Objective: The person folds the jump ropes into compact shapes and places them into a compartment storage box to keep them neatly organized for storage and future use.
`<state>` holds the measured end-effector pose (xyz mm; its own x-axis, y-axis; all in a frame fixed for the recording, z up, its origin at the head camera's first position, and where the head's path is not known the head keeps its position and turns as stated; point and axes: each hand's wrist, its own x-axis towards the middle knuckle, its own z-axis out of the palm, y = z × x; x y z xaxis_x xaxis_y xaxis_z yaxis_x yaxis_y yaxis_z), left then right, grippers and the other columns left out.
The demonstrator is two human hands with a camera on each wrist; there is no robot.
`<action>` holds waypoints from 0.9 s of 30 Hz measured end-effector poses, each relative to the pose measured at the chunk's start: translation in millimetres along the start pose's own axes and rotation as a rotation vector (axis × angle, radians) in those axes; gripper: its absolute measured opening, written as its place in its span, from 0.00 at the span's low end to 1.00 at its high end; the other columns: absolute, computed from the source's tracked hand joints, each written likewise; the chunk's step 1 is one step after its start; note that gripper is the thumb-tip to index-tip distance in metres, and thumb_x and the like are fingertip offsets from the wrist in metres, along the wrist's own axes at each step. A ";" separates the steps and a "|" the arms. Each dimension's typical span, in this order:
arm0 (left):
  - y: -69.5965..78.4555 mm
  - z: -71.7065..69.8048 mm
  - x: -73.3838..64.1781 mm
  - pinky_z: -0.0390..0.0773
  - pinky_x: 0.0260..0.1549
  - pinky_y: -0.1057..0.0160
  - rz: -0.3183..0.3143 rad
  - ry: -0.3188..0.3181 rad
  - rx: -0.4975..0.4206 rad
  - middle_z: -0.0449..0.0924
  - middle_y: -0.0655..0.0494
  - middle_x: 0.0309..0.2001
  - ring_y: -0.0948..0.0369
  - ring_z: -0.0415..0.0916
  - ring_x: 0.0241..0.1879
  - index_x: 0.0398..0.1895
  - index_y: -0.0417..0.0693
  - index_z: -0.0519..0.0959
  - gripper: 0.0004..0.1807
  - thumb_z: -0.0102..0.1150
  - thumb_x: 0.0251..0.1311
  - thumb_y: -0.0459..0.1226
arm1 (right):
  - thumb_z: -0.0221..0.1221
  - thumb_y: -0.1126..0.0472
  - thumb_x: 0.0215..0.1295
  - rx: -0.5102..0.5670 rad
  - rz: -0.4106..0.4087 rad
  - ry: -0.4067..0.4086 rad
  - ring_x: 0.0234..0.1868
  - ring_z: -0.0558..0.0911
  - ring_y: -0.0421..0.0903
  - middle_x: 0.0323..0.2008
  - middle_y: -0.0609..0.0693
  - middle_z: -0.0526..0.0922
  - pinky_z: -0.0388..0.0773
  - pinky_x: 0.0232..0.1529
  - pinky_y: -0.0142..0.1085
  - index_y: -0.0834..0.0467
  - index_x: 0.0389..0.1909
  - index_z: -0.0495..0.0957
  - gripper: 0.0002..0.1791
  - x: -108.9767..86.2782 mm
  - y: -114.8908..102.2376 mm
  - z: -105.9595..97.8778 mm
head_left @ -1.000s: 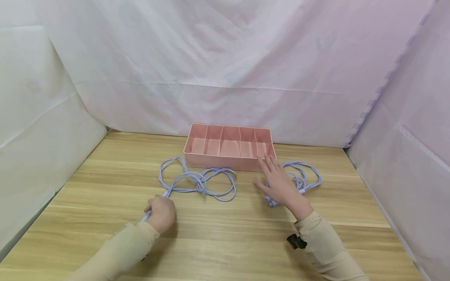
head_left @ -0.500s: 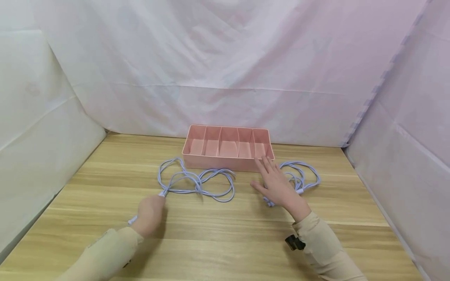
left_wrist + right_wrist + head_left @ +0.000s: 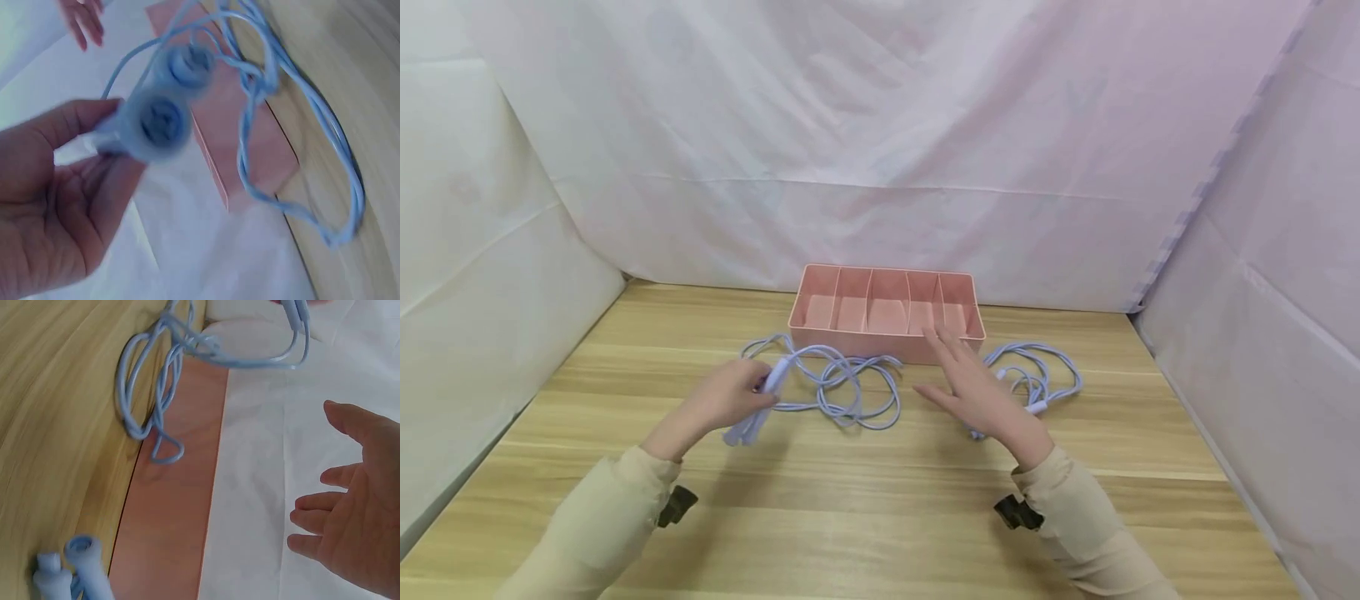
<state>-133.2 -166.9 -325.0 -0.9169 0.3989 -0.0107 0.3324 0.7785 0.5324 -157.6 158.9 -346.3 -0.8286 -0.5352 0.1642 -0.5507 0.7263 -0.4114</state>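
In the head view my left hand (image 3: 724, 397) grips the pale blue handles (image 3: 777, 377) of a jump rope, raised off the table. Its cord arcs down from them and lies in loose loops in front of the pink divided box. Two round handle ends (image 3: 159, 122) face the left wrist view, held between thumb and fingers. My right hand (image 3: 976, 393) hovers with fingers spread and holds nothing. Below and beside it lies a second pale blue jump rope (image 3: 1037, 407), partly covered by the hand. Its handles (image 3: 90, 565) rest on the table in the right wrist view.
Behind the ropes stands the pink box (image 3: 850, 343), with several compartments and low walls. A white cloth (image 3: 850, 225) hangs close behind it. White sheets also flank the wood-grain table (image 3: 865, 517) on both sides.
My left hand has lifted the jump rope handles from the table and turned them upward, moving forward. The cord now rises with them. My right hand has shifted slightly left, still spread.
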 end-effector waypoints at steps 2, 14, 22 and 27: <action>3.4 0.5 7.0 0.76 0.18 0.67 0.051 -0.060 -0.120 0.77 0.54 0.20 0.64 0.74 0.20 0.24 0.38 0.75 0.04 0.57 0.52 0.31 | 0.50 0.47 0.65 0.077 0.000 -0.011 0.69 0.46 0.55 0.70 0.56 0.42 0.50 0.65 0.52 0.53 0.71 0.39 0.40 4.0 -5.7 1.3; 24.0 20.1 30.7 0.80 0.29 0.63 0.170 -0.224 -0.532 0.82 0.45 0.32 0.60 0.80 0.28 0.42 0.29 0.75 0.13 0.54 0.58 0.31 | 0.41 0.61 0.71 0.415 -0.164 0.099 0.61 0.67 0.51 0.60 0.60 0.68 0.63 0.61 0.43 0.62 0.65 0.57 0.23 43.0 -38.7 19.0; 14.6 29.2 32.1 0.79 0.41 0.60 0.186 -0.291 -0.747 0.80 0.40 0.41 0.54 0.79 0.41 0.52 0.28 0.68 0.18 0.50 0.61 0.30 | 0.41 0.64 0.71 0.684 -0.152 0.083 0.43 0.78 0.45 0.42 0.60 0.79 0.75 0.47 0.38 0.66 0.51 0.73 0.17 58.7 -37.3 33.0; 1.8 44.1 31.6 0.77 0.44 0.59 0.144 -0.331 -0.865 0.77 0.35 0.45 0.47 0.75 0.48 0.49 0.29 0.70 0.16 0.50 0.62 0.33 | 0.44 0.70 0.68 0.727 -0.132 0.104 0.26 0.69 0.40 0.24 0.55 0.72 0.70 0.28 0.32 0.70 0.37 0.75 0.11 59.8 -48.1 30.1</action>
<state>-151.8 -131.5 -361.7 -0.7261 0.6845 -0.0656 0.0360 0.1331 0.9905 -177.6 78.9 -343.7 -0.7855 -0.5282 0.3224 -0.4705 0.1713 -0.8656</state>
